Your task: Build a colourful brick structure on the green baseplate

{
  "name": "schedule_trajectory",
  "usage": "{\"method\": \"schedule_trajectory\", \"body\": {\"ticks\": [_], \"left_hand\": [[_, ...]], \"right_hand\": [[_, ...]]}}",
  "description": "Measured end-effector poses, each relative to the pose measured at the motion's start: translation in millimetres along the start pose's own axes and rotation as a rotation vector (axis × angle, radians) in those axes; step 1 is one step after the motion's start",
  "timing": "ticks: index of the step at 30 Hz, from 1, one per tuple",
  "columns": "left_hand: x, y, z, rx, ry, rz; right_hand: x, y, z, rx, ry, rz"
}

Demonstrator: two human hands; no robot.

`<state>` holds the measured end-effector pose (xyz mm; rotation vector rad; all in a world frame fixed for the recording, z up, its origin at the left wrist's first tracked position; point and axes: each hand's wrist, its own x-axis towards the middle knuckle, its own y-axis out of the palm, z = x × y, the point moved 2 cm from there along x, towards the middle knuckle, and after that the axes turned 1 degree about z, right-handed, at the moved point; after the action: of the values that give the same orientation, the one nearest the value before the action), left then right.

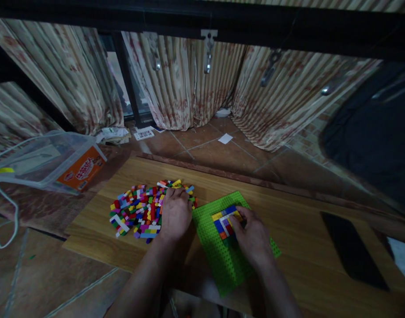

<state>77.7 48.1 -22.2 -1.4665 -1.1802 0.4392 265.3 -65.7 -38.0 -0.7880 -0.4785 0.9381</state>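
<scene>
Mid-build, I see my right hand (252, 238) curled on the brick patch (224, 217) on the plate (222, 265) on the desk (301, 229), my left hand (176, 214) resting on the pile (136, 212), and I cannot tell if either grips a brick; I judge the next brick needs careful stud alignment.

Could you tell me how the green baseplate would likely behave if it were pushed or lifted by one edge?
The green baseplate looks thin and flat, so it probably slides easily on the smooth wooden table and may flex slightly when lifted. The bricks pressed onto it would likely come along.
</scene>
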Motion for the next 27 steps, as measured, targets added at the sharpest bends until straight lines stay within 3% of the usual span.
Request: {"method": "schedule_trajectory", "body": {"ticks": [4,7,11,14,18,24,27], "left_hand": [[1,-7.3,-4,-0.157,0.042,-0.055],[-3,-12.8,-15,-0.36,0.144,-0.041],[-13,-11.8,-32,-0.505,0.274,0.024],[-20,-9.5,-40,-0.571,0.312,0.036],[-22,-10.2,-45,-0.702,0.252,0.054],[-21,-8.4,-48,-1.043,-0.014,0.103],[-21,-6.3,-51,-1.106,-0.052,0.115]], "right_hand": [[0,-10,8,0.055,-0.018,-0.167],[-5,-19,23,0.225,-0.095,-0.289],[-12,-10,39,0.58,-0.077,-0.023],[-15,-2,44,0.65,-0.086,0.087],[-15,-1,44,0.669,-0.101,0.066],[-15,-8,46,0.845,-0.1,0.097],[-14,-8,45,0.84,-0.079,0.091]]}}
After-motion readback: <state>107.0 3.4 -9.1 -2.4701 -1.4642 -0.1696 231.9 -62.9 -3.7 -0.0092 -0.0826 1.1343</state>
